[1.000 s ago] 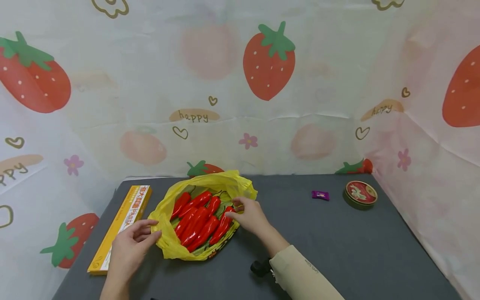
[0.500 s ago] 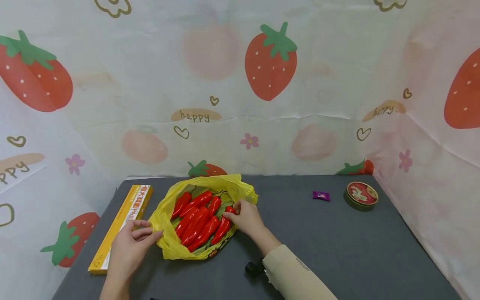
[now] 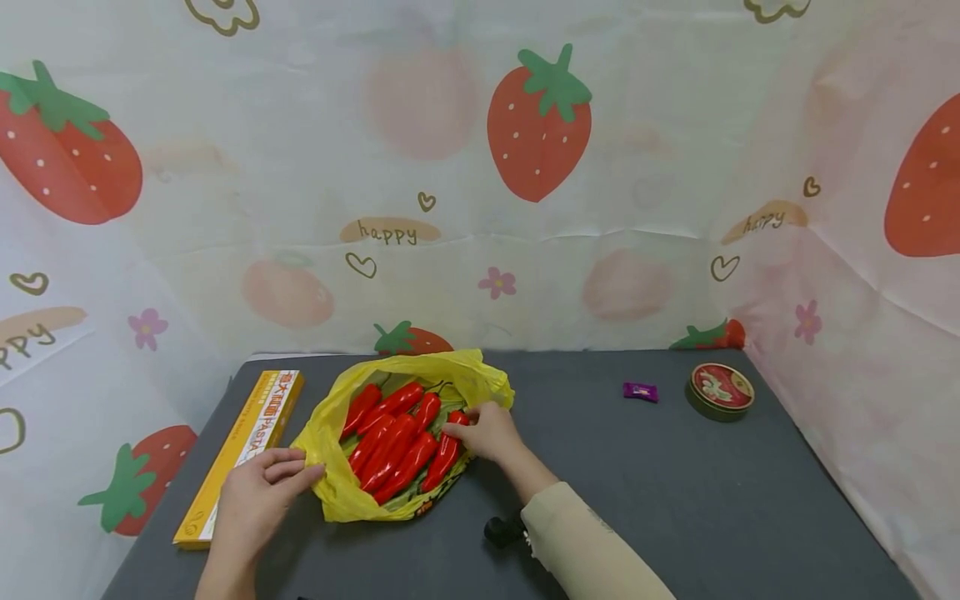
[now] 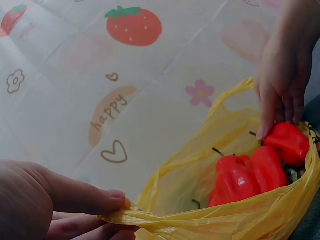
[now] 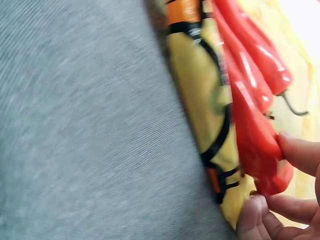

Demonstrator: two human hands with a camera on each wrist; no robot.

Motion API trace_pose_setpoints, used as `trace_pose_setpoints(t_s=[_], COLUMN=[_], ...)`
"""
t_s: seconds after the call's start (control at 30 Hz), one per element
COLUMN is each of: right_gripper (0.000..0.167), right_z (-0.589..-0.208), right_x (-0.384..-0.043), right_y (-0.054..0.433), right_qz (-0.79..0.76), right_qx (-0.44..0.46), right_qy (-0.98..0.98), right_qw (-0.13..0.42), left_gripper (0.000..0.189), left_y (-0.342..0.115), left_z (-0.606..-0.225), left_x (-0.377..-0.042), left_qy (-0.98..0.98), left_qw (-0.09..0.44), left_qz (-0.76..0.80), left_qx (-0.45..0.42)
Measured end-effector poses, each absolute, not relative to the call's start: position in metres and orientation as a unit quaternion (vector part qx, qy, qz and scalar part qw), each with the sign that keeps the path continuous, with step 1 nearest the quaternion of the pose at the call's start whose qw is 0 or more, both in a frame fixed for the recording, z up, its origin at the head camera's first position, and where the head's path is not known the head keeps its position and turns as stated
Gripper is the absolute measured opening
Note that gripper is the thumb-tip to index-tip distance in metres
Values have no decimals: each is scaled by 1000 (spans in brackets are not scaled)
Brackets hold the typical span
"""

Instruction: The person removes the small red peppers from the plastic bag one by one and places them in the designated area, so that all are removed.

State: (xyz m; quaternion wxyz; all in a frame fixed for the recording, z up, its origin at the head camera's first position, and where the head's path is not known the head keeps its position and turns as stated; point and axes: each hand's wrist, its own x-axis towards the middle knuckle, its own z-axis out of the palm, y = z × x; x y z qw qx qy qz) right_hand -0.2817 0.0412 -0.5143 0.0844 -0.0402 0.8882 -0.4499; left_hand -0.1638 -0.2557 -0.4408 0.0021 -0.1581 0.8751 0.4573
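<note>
A crumpled yellow plastic bag (image 3: pixel 491 379) lies on the dark table, its mouth spread wide, with several glossy red chili peppers (image 3: pixel 401 471) inside over something green. My left hand (image 3: pixel 251 500) pinches the near-left rim of the bag; the left wrist view shows the thumb (image 4: pixel 87 197) on top of the folded plastic. At the bag's right side my right hand (image 3: pixel 495 435) holds the stem end of the rightmost chili pepper (image 3: pixel 444 462) between thumb and fingers. In the right wrist view this pepper (image 5: pixel 255 142) lies alongside other peppers, within the bag's printed edge.
Left of the bag lies a yellow and white pasta box (image 3: pixel 240 458), close to my left hand. A small purple wrapped sweet (image 3: pixel 641 392) and a round red and green tin (image 3: pixel 722 392) are at the back right. A strawberry-print cloth (image 3: pixel 637 167) hangs behind the table.
My right hand has come down and left to the rightmost pepper and its fingers have closed on the stem end. The left hand has stayed at the bag's rim.
</note>
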Motion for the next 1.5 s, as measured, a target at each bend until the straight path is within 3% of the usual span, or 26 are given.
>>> trace_pose_setpoints(t_s=[0.13, 0.4, 0.57, 1.5], right_gripper=[55, 57, 58, 58], right_z=[-508, -494, -483, -451], right_x=[-281, -281, -278, -249], right_y=[45, 48, 49, 99], right_qz=[-519, -641, -645, -623], right_qx=[-29, -32, -55, -93], right_qy=[847, 753, 749, 771], right_qw=[108, 145, 142, 93], left_gripper=[57, 47, 40, 46], left_y=[-256, -252, -250, -251], left_z=[-441, -441, -442, -441], left_x=[-164, -165, -166, -164], left_qy=[860, 832, 838, 864], left_qw=[12, 14, 9, -2], left_qz=[484, 530, 526, 484], left_qx=[-158, -161, -144, -140])
